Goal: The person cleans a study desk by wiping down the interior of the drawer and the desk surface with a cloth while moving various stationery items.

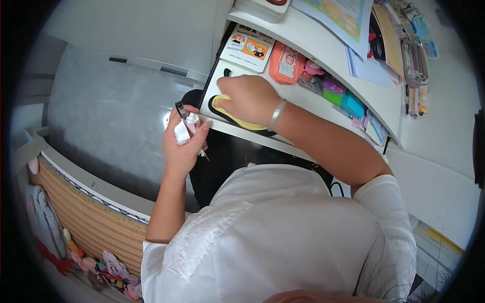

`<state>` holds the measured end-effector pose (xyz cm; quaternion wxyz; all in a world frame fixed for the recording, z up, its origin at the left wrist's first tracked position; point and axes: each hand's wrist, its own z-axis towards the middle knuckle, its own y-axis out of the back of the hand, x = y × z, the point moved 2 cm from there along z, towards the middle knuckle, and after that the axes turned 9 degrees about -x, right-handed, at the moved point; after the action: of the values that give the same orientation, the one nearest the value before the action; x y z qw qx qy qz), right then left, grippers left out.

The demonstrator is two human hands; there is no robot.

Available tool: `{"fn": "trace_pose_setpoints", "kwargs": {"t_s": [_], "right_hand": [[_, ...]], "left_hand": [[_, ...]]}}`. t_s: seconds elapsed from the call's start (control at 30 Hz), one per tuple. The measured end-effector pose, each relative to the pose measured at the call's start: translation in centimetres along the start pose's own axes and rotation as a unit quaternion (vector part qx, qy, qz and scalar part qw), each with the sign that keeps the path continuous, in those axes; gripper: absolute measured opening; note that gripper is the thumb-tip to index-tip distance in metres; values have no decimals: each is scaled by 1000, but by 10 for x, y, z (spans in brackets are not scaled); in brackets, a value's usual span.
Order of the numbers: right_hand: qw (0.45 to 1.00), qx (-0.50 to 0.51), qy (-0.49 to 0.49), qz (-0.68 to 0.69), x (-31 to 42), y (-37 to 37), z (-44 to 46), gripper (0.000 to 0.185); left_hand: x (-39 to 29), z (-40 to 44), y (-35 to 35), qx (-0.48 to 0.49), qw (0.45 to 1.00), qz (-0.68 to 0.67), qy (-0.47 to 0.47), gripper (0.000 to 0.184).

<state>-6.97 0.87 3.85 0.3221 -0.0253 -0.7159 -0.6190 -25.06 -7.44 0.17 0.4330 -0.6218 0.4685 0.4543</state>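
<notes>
In the head view, my left hand (183,144) is closed around a small bundle just outside the drawer's front edge. A dark pen (180,110) sticks up from it, beside crumpled white paper (182,132). My right hand (247,98) reaches into the open white drawer (212,88). Its fingers are curled, with the thumb side on a flat yellow item with a black edge (237,118); the kind is unclear. A small black piece (227,73) shows just beyond the knuckles. Much of the yellow item is hidden under the hand and wrist.
Inside the drawer lie a printed card pack (248,48), an orange-red packet (287,63) and a turquoise box (352,104). Papers (338,22) and pencil cases (415,63) lie on the desktop above. A woven mat (96,207) and plush toys (86,262) are at lower left.
</notes>
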Motion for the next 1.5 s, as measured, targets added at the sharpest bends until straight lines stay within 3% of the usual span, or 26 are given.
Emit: {"fn": "trace_pose_setpoints", "kwargs": {"t_s": [0.13, 0.23, 0.37, 0.47, 0.6, 0.7, 0.8, 0.9, 1.03, 1.17, 1.23, 1.33, 1.5], "right_hand": [[987, -157, -26, 10, 3, 54, -26, 26], [940, -291, 121, -126, -3, 62, -28, 22], [968, -164, 119, -148, -23, 7, -27, 30], [982, -156, 90, -56, -3, 14, -40, 35], [995, -34, 90, 29, -22, 28, -47, 34], [987, -96, 129, -22, -27, 26, -50, 28], [977, -185, 105, 20, -22, 2, -43, 24], [973, -180, 138, 51, -12, -12, -28, 16], [984, -77, 149, 53, -12, -10, -32, 16], [989, -106, 97, 34, -71, 23, -123, 21], [994, -100, 19, 44, -96, 46, -168, 24], [995, -86, -40, 23, -98, 55, -183, 20], [989, -113, 96, 8, -53, 16, -88, 13]], "left_hand": [[6, -1, 1, -4, 1000, -16, 1, 29], [7, 0, 1, -3, 1000, -18, 2, 28], [1, -1, -1, -1, 1000, -14, 3, 27], [1, -2, -1, -7, 1000, -8, 1, 27], [0, 0, -2, -3, 1000, -2, -17, 28], [3, -1, -1, -3, 1000, -8, -6, 28], [5, -1, -1, -6, 1000, -14, -8, 28], [6, -1, -1, -8, 1000, -9, 0, 29], [5, 0, -1, -8, 1000, 12, -7, 30], [4, -3, -2, -12, 1000, 8, 11, 31], [6, -3, -2, -11, 1000, 0, 21, 31], [4, -1, -2, -6, 1000, 4, 20, 31], [2, -1, -5, -11, 1000, 14, 0, 31]]}}
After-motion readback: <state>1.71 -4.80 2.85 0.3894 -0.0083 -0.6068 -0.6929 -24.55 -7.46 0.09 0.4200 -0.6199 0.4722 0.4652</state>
